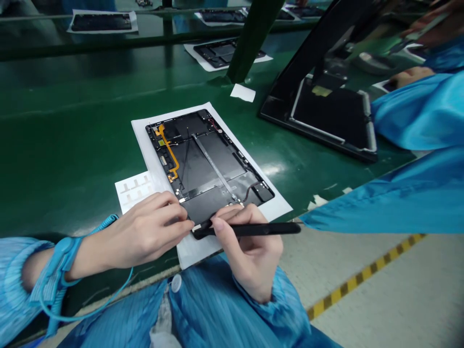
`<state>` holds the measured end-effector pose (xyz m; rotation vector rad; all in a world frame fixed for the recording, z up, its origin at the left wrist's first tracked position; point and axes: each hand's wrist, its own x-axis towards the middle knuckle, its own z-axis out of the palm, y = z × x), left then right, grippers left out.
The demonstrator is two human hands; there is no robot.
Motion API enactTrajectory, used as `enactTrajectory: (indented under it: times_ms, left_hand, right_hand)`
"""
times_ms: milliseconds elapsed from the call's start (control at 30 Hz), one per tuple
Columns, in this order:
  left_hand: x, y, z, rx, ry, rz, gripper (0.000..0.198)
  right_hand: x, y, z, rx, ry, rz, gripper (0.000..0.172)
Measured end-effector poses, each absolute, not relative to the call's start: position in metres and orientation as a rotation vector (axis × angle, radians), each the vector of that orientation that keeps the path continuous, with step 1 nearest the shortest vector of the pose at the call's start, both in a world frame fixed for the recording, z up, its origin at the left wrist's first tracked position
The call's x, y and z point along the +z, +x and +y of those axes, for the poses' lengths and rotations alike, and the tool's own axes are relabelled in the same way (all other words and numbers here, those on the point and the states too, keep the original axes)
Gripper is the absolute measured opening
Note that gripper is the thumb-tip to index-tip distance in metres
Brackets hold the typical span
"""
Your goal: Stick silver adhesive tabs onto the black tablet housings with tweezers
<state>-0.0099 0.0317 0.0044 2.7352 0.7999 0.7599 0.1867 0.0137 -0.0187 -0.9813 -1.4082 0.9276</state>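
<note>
My left hand (145,231) rests at the lower edge of an opened black tablet (206,164), its fingertips on the device beside a small white tab (197,227). The thumb is hidden. My right hand (250,247) grips a black spudger (261,229), whose tip sits at that same lower edge. The tablet lies face down on a white sheet (271,211), showing an orange flex cable (168,147) and a long metal strip (215,166). A blue antistatic strap (61,256) circles my left wrist.
A co-worker's blue sleeve (420,113) and hand (411,76) reach in from the right, beyond a black tilted frame (319,116). Other tablets on white sheets (219,53) lie along the green bench (72,106). A printed paper (135,191) lies left of the tablet.
</note>
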Motion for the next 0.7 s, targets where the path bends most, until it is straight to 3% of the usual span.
enactTrajectory:
  times_ms: [700]
  left_hand:
    - [0.0019, -0.0114, 0.0321, 0.704, 2.722, 0.791, 0.017]
  right_hand:
    - [-0.0233, 0.1803, 0.0147, 0.723, -0.889, -1.503, 0.021]
